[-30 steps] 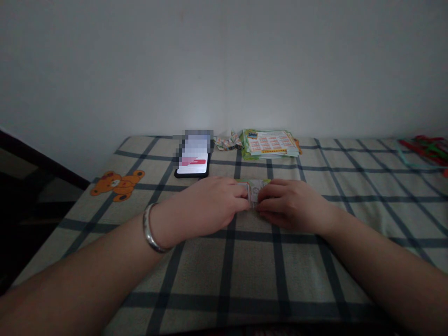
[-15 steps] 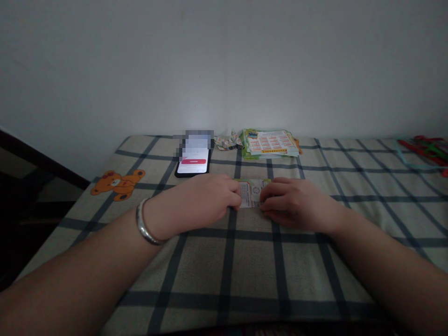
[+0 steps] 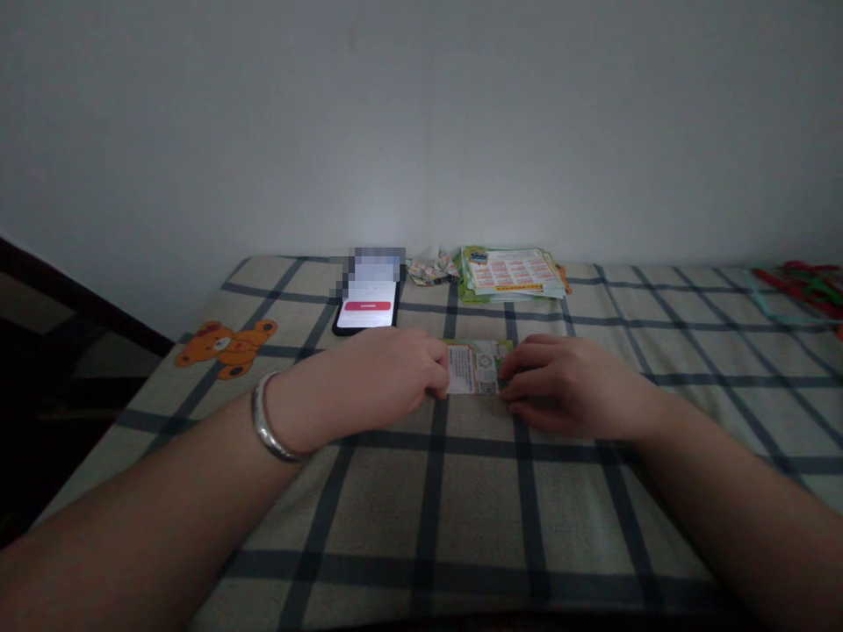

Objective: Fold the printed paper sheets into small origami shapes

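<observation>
A small printed paper [image 3: 475, 367] with green edges lies on the checked cloth between my hands. My left hand [image 3: 388, 373], with a silver bangle at the wrist, has its fingers closed on the paper's left end. At the right end, my right hand [image 3: 570, 386] presses its bent fingers together on the paper. Both ends of the paper are partly hidden under the fingers.
Behind my hands, against the wall, are a lit phone [image 3: 367, 307], a folded paper piece [image 3: 433, 269] and a stack of printed sheets [image 3: 514, 270]. An orange bear cutout [image 3: 227, 348] lies left on the cloth [image 3: 369, 527]. Red and green items [image 3: 807, 285] sit far right.
My right hand has shifted slightly right and my left fingers slightly left, so more of the paper shows between them. The whole view has moved a little.
</observation>
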The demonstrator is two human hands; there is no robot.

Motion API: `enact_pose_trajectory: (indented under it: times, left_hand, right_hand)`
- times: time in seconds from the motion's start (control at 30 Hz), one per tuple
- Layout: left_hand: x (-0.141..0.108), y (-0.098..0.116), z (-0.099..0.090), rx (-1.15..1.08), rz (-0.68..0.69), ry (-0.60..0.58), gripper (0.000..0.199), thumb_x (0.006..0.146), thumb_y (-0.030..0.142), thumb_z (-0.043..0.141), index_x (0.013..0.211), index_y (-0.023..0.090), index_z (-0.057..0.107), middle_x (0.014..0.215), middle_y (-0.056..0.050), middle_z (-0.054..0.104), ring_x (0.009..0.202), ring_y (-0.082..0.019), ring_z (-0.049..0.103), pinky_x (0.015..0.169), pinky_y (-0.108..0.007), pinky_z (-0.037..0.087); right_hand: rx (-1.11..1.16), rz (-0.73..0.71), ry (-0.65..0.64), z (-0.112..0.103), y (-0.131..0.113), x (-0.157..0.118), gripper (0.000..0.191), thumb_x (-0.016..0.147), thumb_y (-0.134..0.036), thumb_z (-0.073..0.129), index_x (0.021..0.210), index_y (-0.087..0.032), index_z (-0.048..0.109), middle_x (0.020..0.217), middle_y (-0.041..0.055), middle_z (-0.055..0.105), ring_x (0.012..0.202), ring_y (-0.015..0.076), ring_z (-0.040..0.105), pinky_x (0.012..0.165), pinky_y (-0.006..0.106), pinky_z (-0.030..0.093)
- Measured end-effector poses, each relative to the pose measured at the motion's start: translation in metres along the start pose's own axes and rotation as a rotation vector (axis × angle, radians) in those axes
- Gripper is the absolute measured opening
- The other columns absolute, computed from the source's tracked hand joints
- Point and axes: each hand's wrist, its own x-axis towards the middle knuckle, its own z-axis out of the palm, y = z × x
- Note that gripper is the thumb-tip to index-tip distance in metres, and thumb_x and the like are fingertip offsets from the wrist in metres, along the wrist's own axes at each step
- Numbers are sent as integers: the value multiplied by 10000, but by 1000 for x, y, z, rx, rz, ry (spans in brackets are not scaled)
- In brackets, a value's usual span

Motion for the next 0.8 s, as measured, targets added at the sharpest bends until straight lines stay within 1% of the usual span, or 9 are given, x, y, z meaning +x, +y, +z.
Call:
enact_pose_trajectory:
  times: [0.17, 0.33, 0.47, 0.57, 0.63, 0.8]
  left_hand:
    - [-2, -2, 2, -50, -34, 0, 269, 837, 43, 551, 887, 227, 741, 990, -7, 685, 942, -155, 615, 833, -284, 471]
    - [-2, -4, 2, -78, -64, -42, 307, 817, 23, 555, 899, 247, 749, 1047, 12, 692, 955, -160, 626, 849, -290, 474]
    - [0, -5, 0, -85, -33, -51, 314, 800, -1, 557, 881, 225, 759, 1054, -3, 707, 941, -158, 631, 864, -287, 476]
    - [1, -5, -2, -114, -11, -44, 315, 812, -11, 543, 878, 210, 757, 1060, -6, 709, 919, -132, 630, 850, -252, 476]
    - [0, -4, -2, -113, -13, -42, 308, 819, -2, 540, 871, 212, 756, 1053, -3, 708, 918, -133, 627, 843, -251, 476]
    - [-1, -3, 1, -54, -38, -23, 278, 813, 33, 552, 865, 218, 753, 1020, -14, 697, 937, -169, 625, 838, -293, 474]
  right_hand:
    - [32, 26, -7, -4, 3, -4, 129, 849, -239, 590, 829, -199, 711, 901, 55, 651, 818, 172, 589, 730, 313, 449]
    - [32, 53, -20, -4, 6, -8, 167, 876, -295, 586, 857, -209, 728, 922, 48, 666, 804, 164, 593, 703, 308, 448]
    - [33, 54, -35, -6, 7, -10, 186, 892, -308, 579, 882, -215, 740, 946, 48, 675, 825, 165, 604, 722, 317, 454]
    - [26, 46, -34, -6, 7, -11, 176, 887, -307, 589, 893, -219, 742, 952, 47, 680, 833, 166, 607, 722, 318, 455]
    - [24, 45, -30, -6, 7, -11, 176, 888, -307, 589, 887, -219, 741, 951, 46, 683, 829, 164, 606, 715, 316, 454]
    - [15, 72, -26, -7, 8, -12, 186, 888, -314, 595, 822, -204, 729, 847, 36, 661, 759, 144, 582, 676, 296, 434]
